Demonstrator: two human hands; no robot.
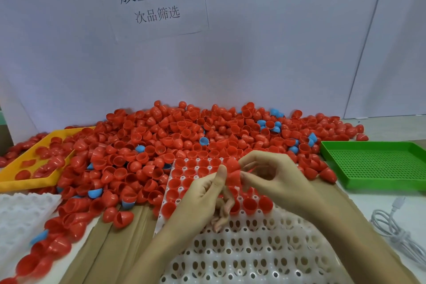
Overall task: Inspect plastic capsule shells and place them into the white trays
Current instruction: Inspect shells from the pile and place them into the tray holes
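red plastic, thin and hollow, that's what we've got: one red shell (232, 174) held up over the white tray (253, 244), our left hand (202, 193) pinching it with the thumb on its near side, our right hand (274, 175) pinching its far edge with curled fingertips. it looks feather-light and a bit springy, likely slick too, so we judge a gentle grip on the rim beats squeezing the dome, which could buckle. the tray's far rows already hold shells, the near cups sit bare. the big pile of shells (184, 140) crowds right up against the tray's far and left edges, blue ones mixed in. yellow tray (13, 182) on our left, green tray (378, 163) on our right, a white cable (391, 226) coiled near our right forearm.
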